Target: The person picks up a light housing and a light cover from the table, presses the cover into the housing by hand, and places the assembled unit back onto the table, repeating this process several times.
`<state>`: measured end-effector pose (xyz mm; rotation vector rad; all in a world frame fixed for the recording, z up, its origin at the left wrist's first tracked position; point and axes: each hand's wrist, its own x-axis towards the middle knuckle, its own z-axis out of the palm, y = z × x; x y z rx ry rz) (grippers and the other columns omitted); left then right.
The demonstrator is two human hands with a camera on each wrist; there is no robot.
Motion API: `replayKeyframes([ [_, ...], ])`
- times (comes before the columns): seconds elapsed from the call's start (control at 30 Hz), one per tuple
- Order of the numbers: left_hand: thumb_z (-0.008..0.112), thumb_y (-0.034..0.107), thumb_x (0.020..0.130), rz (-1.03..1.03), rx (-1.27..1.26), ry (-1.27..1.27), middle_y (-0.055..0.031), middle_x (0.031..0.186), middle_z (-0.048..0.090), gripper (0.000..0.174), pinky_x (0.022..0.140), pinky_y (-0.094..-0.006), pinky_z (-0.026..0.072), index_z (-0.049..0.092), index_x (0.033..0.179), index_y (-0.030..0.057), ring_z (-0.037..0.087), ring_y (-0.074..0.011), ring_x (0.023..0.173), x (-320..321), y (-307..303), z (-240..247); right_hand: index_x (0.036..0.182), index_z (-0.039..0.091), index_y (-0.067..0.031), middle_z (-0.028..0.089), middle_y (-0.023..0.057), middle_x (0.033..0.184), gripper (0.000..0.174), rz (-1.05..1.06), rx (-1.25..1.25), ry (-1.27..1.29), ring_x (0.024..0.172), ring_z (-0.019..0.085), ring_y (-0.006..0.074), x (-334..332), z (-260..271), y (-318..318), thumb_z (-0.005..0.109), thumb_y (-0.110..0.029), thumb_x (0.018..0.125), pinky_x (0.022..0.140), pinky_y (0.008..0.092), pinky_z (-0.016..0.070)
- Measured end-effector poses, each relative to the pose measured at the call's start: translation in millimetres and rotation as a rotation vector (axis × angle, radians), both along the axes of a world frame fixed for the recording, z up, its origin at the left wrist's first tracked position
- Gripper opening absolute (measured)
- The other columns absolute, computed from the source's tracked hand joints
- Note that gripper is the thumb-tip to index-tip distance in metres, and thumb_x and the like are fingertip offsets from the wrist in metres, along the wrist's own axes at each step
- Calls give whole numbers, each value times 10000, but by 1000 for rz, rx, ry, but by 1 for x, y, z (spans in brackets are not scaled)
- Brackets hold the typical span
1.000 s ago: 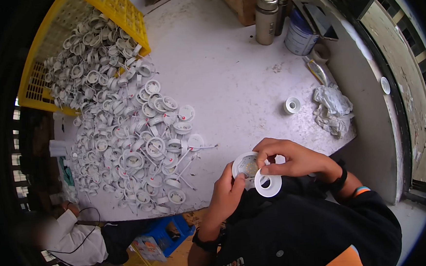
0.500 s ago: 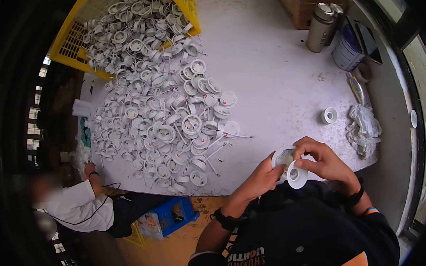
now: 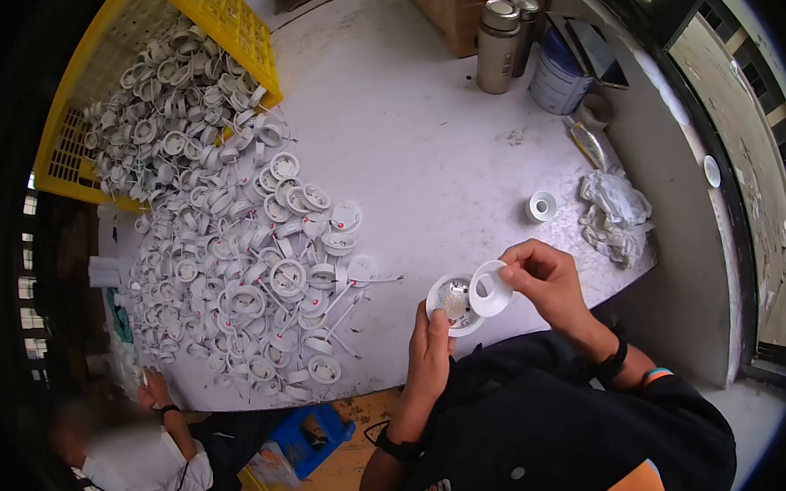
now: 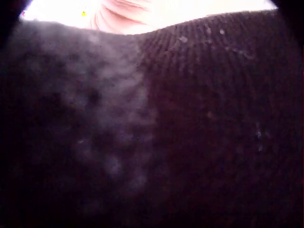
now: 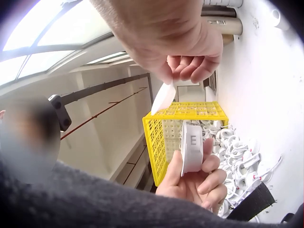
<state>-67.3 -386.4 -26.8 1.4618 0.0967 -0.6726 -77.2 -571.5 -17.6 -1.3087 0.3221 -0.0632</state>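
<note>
In the head view my left hand [image 3: 429,356] grips a round white lamp housing [image 3: 439,319], its open face up with a circuit board inside. A single letter E shows on the side of the housing [image 5: 192,154] in the right wrist view. My right hand [image 3: 546,281] pinches a white cone-shaped ring [image 3: 496,305] by its edge between thumb and fingers. The ring overlaps the housing's right side in the head view, while the right wrist view shows a gap between them. Dark fabric fills most of the left wrist view.
A heap of wired white housings [image 3: 224,274] spills from a yellow crate [image 3: 260,51] at left. One white ring-shaped part [image 3: 542,206] stands right of centre, near crumpled plastic [image 3: 616,218]. Flasks [image 3: 496,50] and a tin [image 3: 558,82] stand at the back. Another person [image 3: 145,459] sits lower left.
My right fingers have come away from the inside of the housing and moved right. The ring has risen from below the housing's right side to beside its upper edge. The head view swung and returned.
</note>
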Motion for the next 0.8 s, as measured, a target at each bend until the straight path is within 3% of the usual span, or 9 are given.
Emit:
replayKeyframes([
  [0.13, 342, 342, 950, 69, 36, -34, -52, 931, 517, 389, 635, -223, 400, 437, 1133, 12, 468, -100, 755, -6, -2, -1, 834, 599, -33, 554, 6, 696, 102, 88, -448, -95, 611, 498, 74, 3, 10, 12, 659, -93, 777, 563, 221, 420],
  [0.23, 364, 385, 937, 15, 83, -257, -11, 835, 477, 409, 520, -168, 327, 434, 1144, 39, 393, -45, 639, -10, -5, -7, 808, 602, -41, 549, 31, 699, 105, 84, -513, -150, 627, 511, 121, 5, 10, 20, 674, -83, 746, 546, 240, 426],
  [0.33, 406, 331, 924, -9, 140, -302, -22, 859, 498, 372, 543, -183, 358, 441, 1128, 23, 419, -57, 651, -10, -6, -1, 779, 605, -44, 548, 54, 735, 103, 73, -585, -223, 642, 516, 163, 6, 5, 22, 685, -65, 717, 562, 256, 437],
  [0.4, 419, 304, 914, -9, 142, -330, -33, 873, 509, 352, 549, -191, 373, 448, 1111, 13, 434, -63, 659, -11, -10, 6, 858, 600, -52, 547, 63, 765, 165, 8, -752, -390, 639, 517, 167, 6, 0, 20, 685, -64, 717, 581, 270, 441],
  [0.53, 435, 250, 892, 22, 138, -271, -64, 903, 534, 318, 560, -210, 407, 470, 1074, -7, 485, -83, 691, -10, -9, 7, 967, 571, -51, 565, 77, 822, 236, -33, -582, -317, 657, 529, 176, 2, -1, 24, 659, -83, 750, 606, 279, 448],
  [0.6, 437, 237, 890, 27, 150, -280, -68, 899, 538, 308, 563, -212, 413, 474, 1071, -9, 496, -88, 700, -9, -11, 8, 1072, 522, -22, 588, 71, 854, 302, 156, -412, -128, 729, 546, 139, -4, -5, 23, 611, -79, 789, 666, 254, 446],
  [0.63, 439, 224, 888, 31, 163, -286, -72, 895, 541, 298, 566, -213, 419, 478, 1067, -11, 506, -93, 710, -9, -11, 8, 1067, 534, -27, 599, 105, 921, 273, 189, -456, -121, 733, 574, 180, -4, -1, 22, 587, -131, 820, 633, 273, 464],
  [0.77, 448, 188, 878, 26, 173, -276, -87, 905, 549, 278, 615, -243, 439, 481, 1059, -21, 529, -122, 751, -7, -13, 11, 1084, 540, -33, 601, 106, 920, 278, 209, -491, -134, 748, 584, 177, -3, 6, 24, 579, -119, 823, 642, 263, 466],
  [0.8, 465, 178, 872, -1, 201, -314, -135, 905, 568, 278, 668, -288, 446, 474, 1060, -28, 556, -179, 787, -6, -14, 13, 1079, 549, -35, 600, 107, 919, 267, 201, -523, -124, 752, 586, 180, -3, 7, 24, 572, -109, 824, 644, 260, 467],
])
